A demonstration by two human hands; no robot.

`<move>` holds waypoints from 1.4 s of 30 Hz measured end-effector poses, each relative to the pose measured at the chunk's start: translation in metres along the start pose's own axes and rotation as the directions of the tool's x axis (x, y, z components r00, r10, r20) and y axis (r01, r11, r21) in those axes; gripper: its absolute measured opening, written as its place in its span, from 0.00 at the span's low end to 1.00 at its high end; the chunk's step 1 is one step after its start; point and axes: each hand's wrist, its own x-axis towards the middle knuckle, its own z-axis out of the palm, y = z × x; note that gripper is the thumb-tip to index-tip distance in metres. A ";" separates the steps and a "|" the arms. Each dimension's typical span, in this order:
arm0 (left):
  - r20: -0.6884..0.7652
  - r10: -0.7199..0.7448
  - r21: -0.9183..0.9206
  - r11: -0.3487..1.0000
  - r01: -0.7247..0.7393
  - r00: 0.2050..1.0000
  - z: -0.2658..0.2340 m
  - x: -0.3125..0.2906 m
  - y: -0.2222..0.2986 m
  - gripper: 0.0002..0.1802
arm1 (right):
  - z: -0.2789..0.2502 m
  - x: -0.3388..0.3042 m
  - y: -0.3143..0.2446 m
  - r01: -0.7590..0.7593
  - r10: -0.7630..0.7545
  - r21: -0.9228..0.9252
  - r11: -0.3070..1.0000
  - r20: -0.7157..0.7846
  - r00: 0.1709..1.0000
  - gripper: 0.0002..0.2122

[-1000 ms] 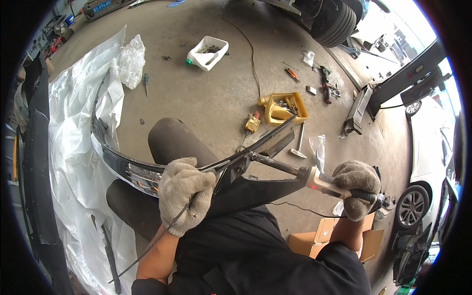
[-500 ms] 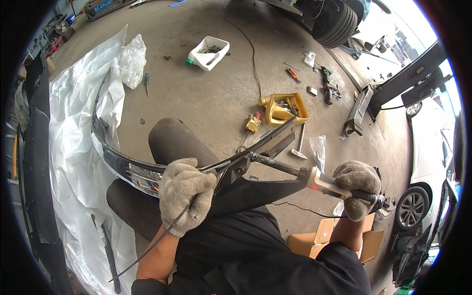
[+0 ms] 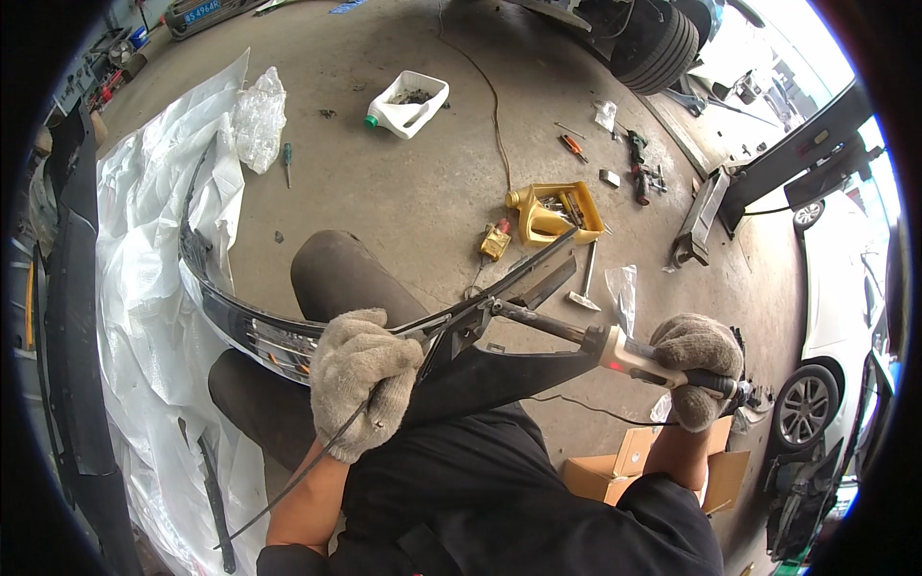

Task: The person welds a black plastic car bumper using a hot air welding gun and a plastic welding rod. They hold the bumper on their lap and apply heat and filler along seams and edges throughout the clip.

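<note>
Across my lap lies a long curved black car trim part (image 3: 499,384), with a clear strip at its left section. My left hand (image 3: 360,384), in a beige knit glove, is closed around a thin dark rod (image 3: 288,488) and rests against the trim. The rod trails from the fist toward the lower left. My right hand (image 3: 699,365), gloved alike, grips a hot-air gun (image 3: 624,355) with a light body and a long metal nozzle (image 3: 538,321). The nozzle's tip points left at the trim's bracket area, close to my left hand. Whether the tip touches is unclear.
White sheeting (image 3: 154,317) covers the left floor. Ahead stand a cut white jug (image 3: 408,101) and a cut yellow jug (image 3: 562,216) holding tools. A cardboard box (image 3: 600,475) sits near my right arm. At right are a lift post (image 3: 788,154) and a white car (image 3: 836,307).
</note>
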 end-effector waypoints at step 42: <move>-0.002 0.000 -0.010 1.000 0.000 1.000 0.003 0.003 0.001 0.08 | 0.003 0.009 0.003 0.132 -0.130 0.084 0.988 -0.026 0.991 0.19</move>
